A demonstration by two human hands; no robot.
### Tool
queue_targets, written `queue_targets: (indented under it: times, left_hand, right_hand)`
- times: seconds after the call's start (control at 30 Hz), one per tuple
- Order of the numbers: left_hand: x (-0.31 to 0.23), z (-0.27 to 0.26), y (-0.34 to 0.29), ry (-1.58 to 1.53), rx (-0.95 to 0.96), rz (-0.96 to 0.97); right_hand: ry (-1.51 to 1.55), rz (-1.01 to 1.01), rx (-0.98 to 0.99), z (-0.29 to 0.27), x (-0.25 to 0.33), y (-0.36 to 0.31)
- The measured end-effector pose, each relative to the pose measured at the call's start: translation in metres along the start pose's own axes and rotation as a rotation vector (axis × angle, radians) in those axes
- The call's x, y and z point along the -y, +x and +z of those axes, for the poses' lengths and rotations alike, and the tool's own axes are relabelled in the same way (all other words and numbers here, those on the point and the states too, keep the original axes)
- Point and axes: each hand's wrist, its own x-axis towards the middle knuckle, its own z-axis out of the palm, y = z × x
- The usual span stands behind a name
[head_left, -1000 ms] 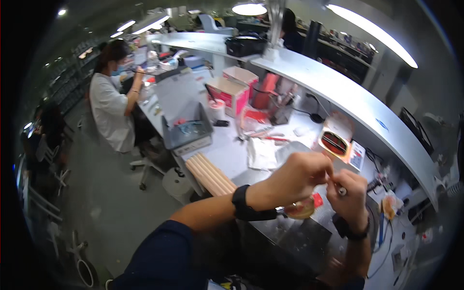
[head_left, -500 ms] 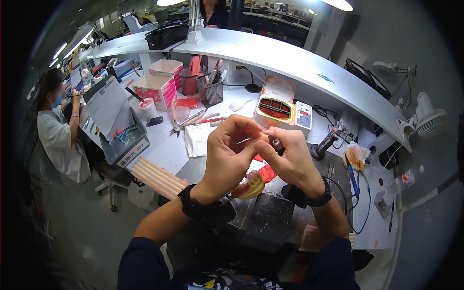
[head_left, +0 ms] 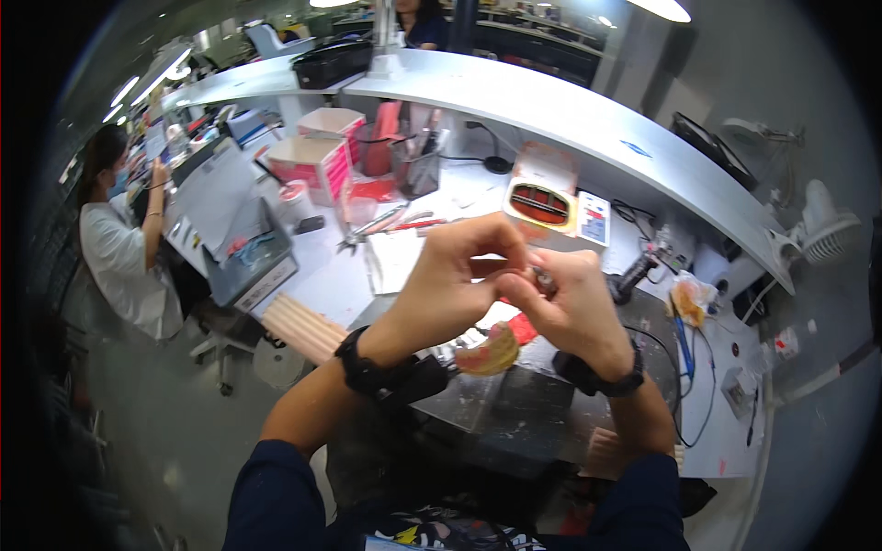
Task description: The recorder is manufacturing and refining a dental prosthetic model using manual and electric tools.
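My left hand [head_left: 459, 280] and my right hand [head_left: 581, 308] meet fingertip to fingertip above the bench. Between the right thumb and fingers shows the metal end of a small cylindrical tool [head_left: 546, 282]; most of it is hidden in the palm. The left thumb and forefinger are curled into a pinch by the tool's end, and anything in that pinch is too small to make out. Below the hands, a yellowish dental model [head_left: 491, 353] with pink on it lies over the dark bench board, beside a red sheet [head_left: 523, 329].
Ahead stand a box of red wax [head_left: 539, 204] with its lid raised, a mesh pen holder [head_left: 419, 172] and pink-and-white cartons [head_left: 317, 168]. Pliers [head_left: 372, 227] lie left of a white cloth [head_left: 393, 262]. A blue-handled corded tool [head_left: 682, 342] is at right. A masked co-worker [head_left: 129, 230] sits far left.
The whole view has shifted slightly, so the bench sits further right and is blurred. My hands stay together, with the small tool still in the right one.
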Motion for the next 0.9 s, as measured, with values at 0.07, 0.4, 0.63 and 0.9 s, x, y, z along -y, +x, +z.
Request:
queue_targets:
  times: [0.07,0.4,0.63,0.9]
  left_hand:
    - [-0.001,-0.001,-0.003,0.070,0.047,0.069]
    - [0.036,-0.032,-0.065,0.320,-0.249,-0.132]
    - [0.055,-0.033,-0.089,0.245,-0.355,-0.138]
    - [0.038,-0.026,-0.108,0.252,-0.392,-0.207]
  right_hand:
    - [-0.108,-0.047,-0.057,0.001,-0.001,-0.006]
    - [-1.280,0.478,-0.262,-0.185,-0.005,-0.134]
    - [-1.248,0.858,0.076,-0.310,-0.109,-0.255]
    - [-0.966,0.495,0.222,-0.304,-0.138,-0.332]
